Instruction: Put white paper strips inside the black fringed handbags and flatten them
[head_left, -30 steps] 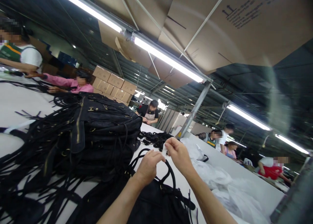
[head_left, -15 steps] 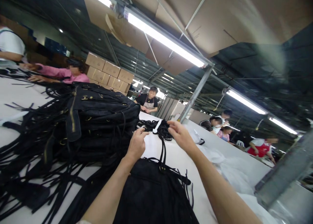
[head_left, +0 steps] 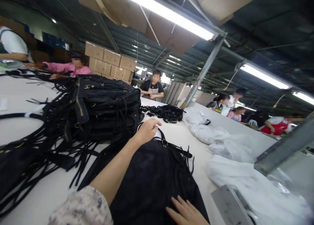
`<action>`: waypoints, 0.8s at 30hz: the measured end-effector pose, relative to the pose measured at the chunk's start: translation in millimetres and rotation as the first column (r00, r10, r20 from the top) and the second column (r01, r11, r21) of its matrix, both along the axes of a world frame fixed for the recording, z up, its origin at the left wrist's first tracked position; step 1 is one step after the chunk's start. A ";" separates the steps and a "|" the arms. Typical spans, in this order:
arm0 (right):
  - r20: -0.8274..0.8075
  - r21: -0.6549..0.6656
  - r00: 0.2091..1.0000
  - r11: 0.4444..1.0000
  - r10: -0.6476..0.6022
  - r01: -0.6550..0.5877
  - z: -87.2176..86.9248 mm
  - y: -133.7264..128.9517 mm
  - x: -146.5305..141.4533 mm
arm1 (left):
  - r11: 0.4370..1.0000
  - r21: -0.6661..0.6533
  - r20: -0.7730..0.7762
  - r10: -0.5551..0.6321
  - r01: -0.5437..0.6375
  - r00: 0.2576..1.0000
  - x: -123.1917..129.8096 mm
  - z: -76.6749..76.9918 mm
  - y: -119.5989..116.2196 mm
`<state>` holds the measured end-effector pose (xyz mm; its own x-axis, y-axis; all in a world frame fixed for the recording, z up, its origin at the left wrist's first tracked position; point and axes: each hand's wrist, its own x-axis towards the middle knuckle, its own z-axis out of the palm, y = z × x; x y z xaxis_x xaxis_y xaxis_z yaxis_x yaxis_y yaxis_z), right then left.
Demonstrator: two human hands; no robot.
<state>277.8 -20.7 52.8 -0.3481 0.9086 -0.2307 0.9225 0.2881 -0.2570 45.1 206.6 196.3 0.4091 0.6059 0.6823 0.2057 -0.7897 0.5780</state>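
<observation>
A black bag [head_left: 147,172] lies in front of me on the white table [head_left: 51,185]. My left hand [head_left: 148,130] is over the bag's top edge beside its handle, fingers curled together; what they hold, if anything, I cannot make out. Low on the bag's right side rests my right hand [head_left: 185,212], its fingers spread and nothing in them. A pile of black bags [head_left: 105,103] with brass fittings and long straps stands to the left. Behind the bag lies a heap of black straps [head_left: 169,113].
White plastic bags [head_left: 235,172] and a grey box [head_left: 230,205] lie on the right, by a slanted metal post [head_left: 284,153]. Another black bag [head_left: 22,166] is at far left. People stand around the table, one in pink [head_left: 63,67]. Cartons [head_left: 110,61] are stacked behind.
My right hand has come back from the strap heap down onto the bag. My left hand has moved slightly right, to the bag's handle. The white strip between the hands no longer shows.
</observation>
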 end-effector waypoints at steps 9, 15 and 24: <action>0.093 0.005 0.993 0.997 -0.075 0.075 79.3 -53.2 -55.5 | 0.920 -0.240 -0.586 -0.391 0.309 0.710 -66.7 -20.1 -134.8; 0.184 0.060 0.979 0.995 -0.088 0.078 82.2 -58.7 -65.3 | 0.966 -0.257 -0.842 -0.233 0.017 0.486 -101.8 -36.3 -204.4; 0.122 0.230 0.991 0.973 -0.046 0.017 69.5 -57.1 -47.9 | 0.988 -0.087 -0.814 0.003 -0.126 0.581 -129.8 -77.2 -230.4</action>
<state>229.9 -77.8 122.4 -0.2998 0.9523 -0.0563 0.9527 0.2958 -0.0692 -84.7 -23.8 119.1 0.7099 0.7043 0.0061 0.6839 -0.6913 0.2330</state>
